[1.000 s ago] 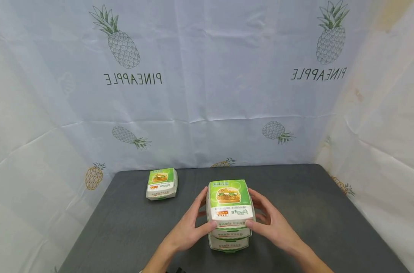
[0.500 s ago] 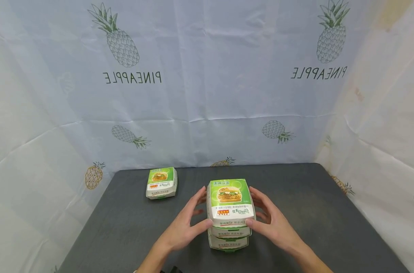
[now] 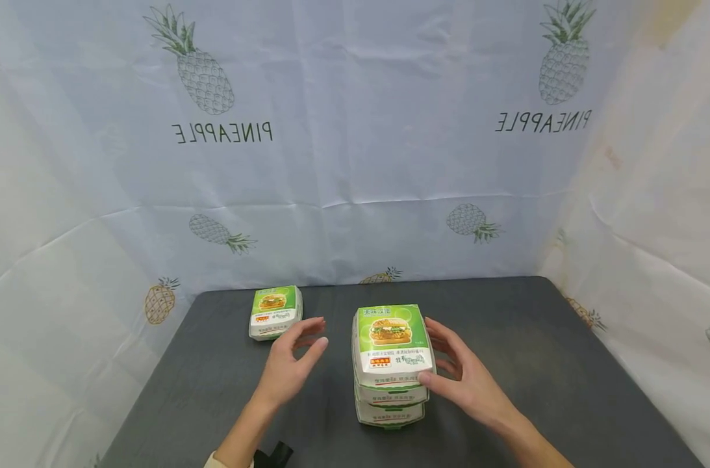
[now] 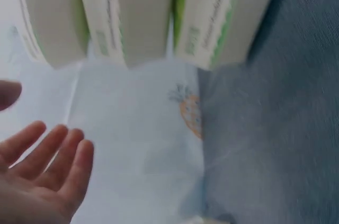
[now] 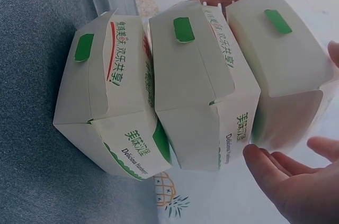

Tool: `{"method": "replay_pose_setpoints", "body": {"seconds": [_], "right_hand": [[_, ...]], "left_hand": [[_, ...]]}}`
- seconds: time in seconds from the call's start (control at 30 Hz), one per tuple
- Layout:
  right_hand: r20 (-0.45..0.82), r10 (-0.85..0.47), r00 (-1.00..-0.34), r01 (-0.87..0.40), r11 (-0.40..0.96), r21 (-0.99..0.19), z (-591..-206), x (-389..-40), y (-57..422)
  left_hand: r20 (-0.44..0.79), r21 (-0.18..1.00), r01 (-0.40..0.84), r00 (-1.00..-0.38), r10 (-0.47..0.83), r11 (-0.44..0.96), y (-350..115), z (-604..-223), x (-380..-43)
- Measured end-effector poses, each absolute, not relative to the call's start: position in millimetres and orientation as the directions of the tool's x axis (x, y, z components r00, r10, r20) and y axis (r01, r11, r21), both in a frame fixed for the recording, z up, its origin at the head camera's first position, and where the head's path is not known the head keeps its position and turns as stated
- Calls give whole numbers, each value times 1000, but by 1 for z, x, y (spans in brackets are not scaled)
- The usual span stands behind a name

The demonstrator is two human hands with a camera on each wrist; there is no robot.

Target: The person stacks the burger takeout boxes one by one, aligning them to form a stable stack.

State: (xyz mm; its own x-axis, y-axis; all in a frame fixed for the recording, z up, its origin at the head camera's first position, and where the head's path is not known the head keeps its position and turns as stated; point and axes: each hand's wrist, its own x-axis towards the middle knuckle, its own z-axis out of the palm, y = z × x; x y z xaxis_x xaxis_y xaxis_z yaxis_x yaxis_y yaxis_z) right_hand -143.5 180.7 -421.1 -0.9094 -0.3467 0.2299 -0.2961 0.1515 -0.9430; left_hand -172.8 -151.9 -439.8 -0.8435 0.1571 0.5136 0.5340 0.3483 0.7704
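Three green-and-white paper burger boxes stand stacked near the front middle of the table: a top box [image 3: 391, 341], a middle box [image 5: 188, 75] and a bottom box [image 5: 114, 86]. My right hand [image 3: 470, 383] is at the right side of the top box, its thumb by the front corner and its fingers loosely spread along the side. Whether those fingers touch the box is hard to tell. To the left of the stack, my left hand [image 3: 286, 370] hangs apart from it with loosely bent fingers and holds nothing.
Another burger box [image 3: 275, 313] lies at the back left of the dark table [image 3: 507, 325], just beyond my left hand. Behind and beside the table hangs a white curtain [image 3: 355, 130] printed with pineapples. A black strap end [image 3: 280, 454] shows near my left wrist.
My left hand has left the stack's left side and moved left, toward the separate box. My right hand has stayed beside the top box, and the stack stands where it was.
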Motion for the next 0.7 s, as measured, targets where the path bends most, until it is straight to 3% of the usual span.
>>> {"method": "replay_pose_setpoints", "body": {"seconds": [0.2, 0.43, 0.53, 0.7], "right_hand": [[233, -353, -906, -298, 144, -943, -420, -143, 180], [232, -345, -910, -302, 164, -939, -420, -144, 180], [234, -346, -909, -303, 162, -939, -420, -144, 181], [230, -339, -912, -300, 169, -939, -420, -143, 182]], "left_hand": [[634, 683, 572, -773, 21, 454, -175, -447, -193], [754, 532, 597, -657, -15, 600, -200, -455, -217], [751, 525, 568, -660, -30, 633, -208, -458, -225], [696, 572, 496, -714, -68, 653, -220, -461, -233]]}}
